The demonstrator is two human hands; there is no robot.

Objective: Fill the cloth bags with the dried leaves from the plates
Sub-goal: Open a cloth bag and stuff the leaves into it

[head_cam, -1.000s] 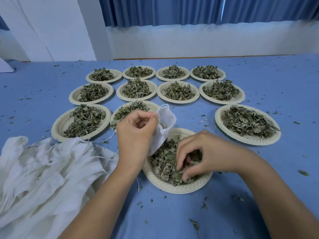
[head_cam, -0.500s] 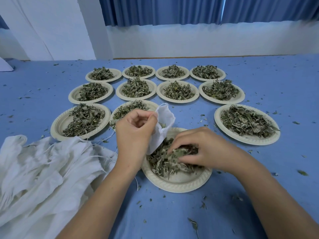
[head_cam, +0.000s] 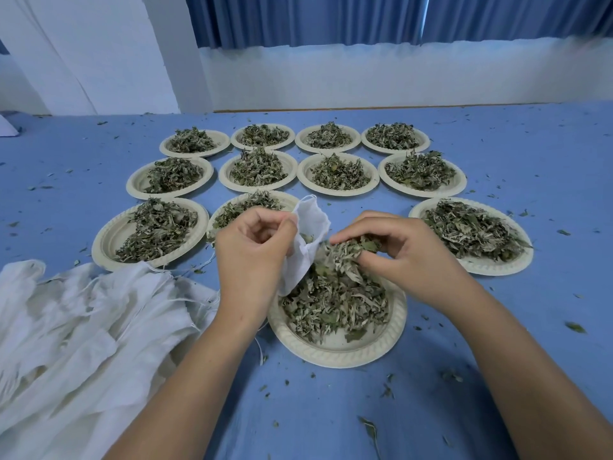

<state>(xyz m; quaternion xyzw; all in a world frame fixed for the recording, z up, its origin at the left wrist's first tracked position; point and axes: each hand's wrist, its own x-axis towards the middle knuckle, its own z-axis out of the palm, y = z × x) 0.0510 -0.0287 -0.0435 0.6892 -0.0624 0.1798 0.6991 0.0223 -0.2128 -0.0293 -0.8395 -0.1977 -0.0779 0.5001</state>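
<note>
Pinching a white cloth bag [head_cam: 314, 221], the left hand [head_cam: 253, 257] faces the right hand [head_cam: 411, 257], fingers [head_cam: 368, 227] gripping dried green leaves [head_cam: 348, 251] above a cream paper plate [head_cam: 331, 356] beside heaped white bags [head_cam: 83, 327]

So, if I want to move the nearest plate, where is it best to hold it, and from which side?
Grip the plate by its front rim, coming from your own side. The leaves fill its middle, and the left hand, the bag and the right hand hang over its far part; the front rim is wide, flat and bare.
</note>
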